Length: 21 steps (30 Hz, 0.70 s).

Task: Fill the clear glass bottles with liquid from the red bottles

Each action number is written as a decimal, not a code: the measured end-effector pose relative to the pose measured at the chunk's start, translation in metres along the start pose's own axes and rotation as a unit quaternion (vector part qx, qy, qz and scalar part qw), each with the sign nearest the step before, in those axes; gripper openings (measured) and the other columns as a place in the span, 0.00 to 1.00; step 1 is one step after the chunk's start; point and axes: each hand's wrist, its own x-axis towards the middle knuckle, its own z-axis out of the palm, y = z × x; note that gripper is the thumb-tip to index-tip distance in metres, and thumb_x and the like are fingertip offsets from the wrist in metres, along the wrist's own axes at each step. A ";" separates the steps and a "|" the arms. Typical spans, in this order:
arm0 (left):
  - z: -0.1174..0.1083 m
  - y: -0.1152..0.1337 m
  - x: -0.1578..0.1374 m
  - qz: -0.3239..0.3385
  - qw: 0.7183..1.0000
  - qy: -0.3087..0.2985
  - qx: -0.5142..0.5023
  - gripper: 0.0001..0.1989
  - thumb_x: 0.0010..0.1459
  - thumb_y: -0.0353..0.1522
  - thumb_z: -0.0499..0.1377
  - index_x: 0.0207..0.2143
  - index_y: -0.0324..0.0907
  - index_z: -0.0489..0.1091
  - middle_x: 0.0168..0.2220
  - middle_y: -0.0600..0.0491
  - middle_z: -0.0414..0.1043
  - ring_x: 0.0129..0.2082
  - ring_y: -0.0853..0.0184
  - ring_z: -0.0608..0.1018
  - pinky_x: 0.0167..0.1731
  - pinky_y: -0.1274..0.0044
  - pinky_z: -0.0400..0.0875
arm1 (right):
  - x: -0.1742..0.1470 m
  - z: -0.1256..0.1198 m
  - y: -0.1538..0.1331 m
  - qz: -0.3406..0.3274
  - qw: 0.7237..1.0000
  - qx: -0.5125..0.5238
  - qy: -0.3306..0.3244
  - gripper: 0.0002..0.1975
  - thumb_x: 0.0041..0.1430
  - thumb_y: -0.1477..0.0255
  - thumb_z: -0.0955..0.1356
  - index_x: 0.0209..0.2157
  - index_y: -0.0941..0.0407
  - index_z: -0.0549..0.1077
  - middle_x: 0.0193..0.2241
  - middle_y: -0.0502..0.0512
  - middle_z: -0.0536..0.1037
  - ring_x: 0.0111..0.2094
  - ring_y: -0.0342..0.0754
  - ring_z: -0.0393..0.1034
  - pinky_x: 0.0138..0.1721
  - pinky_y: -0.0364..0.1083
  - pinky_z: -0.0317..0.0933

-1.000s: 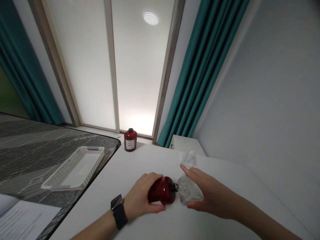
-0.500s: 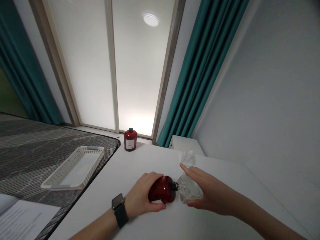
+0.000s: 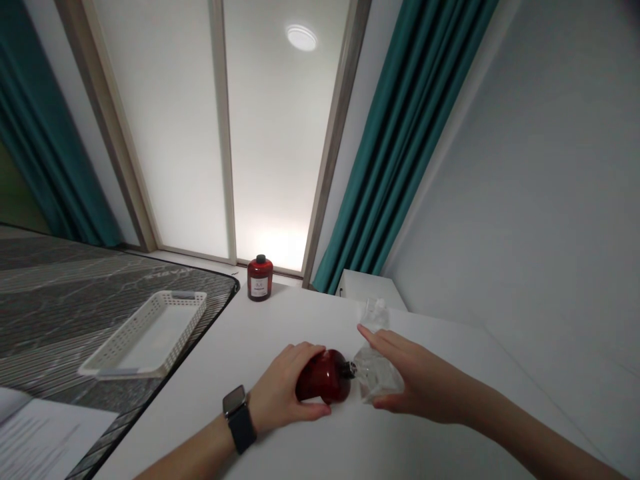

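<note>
My left hand (image 3: 287,387), a dark watch on its wrist, is wrapped round a dark red bottle (image 3: 333,379). The bottle is tipped to the right over the white table, and its black neck (image 3: 349,370) meets the mouth of a clear glass bottle (image 3: 376,381). My right hand (image 3: 417,377) grips that clear bottle from the right, its fingers hiding part of it. Just behind it on the table is another clear, glassy object (image 3: 376,313), whose kind I cannot make out. The level of any liquid does not show.
Another red bottle (image 3: 259,279) with a black cap and white label stands at the table's far edge. To the left, a white perforated tray (image 3: 90,372) and printed papers (image 3: 55,433) lie on a dark patterned surface. A white cabinet (image 3: 373,287) stands behind the table.
Both hands keep hold of their bottles, neck to mouth, with hardly any movement. The whole view has shifted very slightly.
</note>
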 end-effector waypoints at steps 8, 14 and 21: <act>0.000 0.000 0.000 0.001 1.000 0.002 -0.005 0.38 0.46 0.38 0.70 0.57 0.45 0.59 0.50 0.46 0.72 0.45 0.56 0.75 0.47 0.65 0.70 | -0.001 0.001 0.002 -0.003 1.000 -0.004 0.006 0.52 0.48 0.67 0.76 0.69 0.53 0.47 0.62 0.64 0.65 0.61 0.61 0.60 0.61 0.59 0.55; 0.000 -0.001 0.000 0.003 1.000 0.007 -0.008 0.38 0.45 0.39 0.71 0.57 0.44 0.60 0.50 0.46 0.72 0.45 0.55 0.75 0.47 0.65 0.71 | 0.000 -0.001 0.001 -0.007 1.000 -0.004 0.001 0.52 0.48 0.67 0.76 0.69 0.54 0.48 0.61 0.64 0.66 0.60 0.61 0.61 0.61 0.58 0.56; 0.000 -0.002 -0.001 -0.001 1.000 0.014 -0.010 0.38 0.45 0.38 0.71 0.57 0.44 0.60 0.50 0.47 0.72 0.45 0.56 0.75 0.46 0.65 0.71 | 0.002 -0.002 0.001 -0.013 1.000 -0.009 0.004 0.52 0.48 0.68 0.76 0.69 0.55 0.48 0.60 0.64 0.67 0.59 0.60 0.62 0.60 0.57 0.57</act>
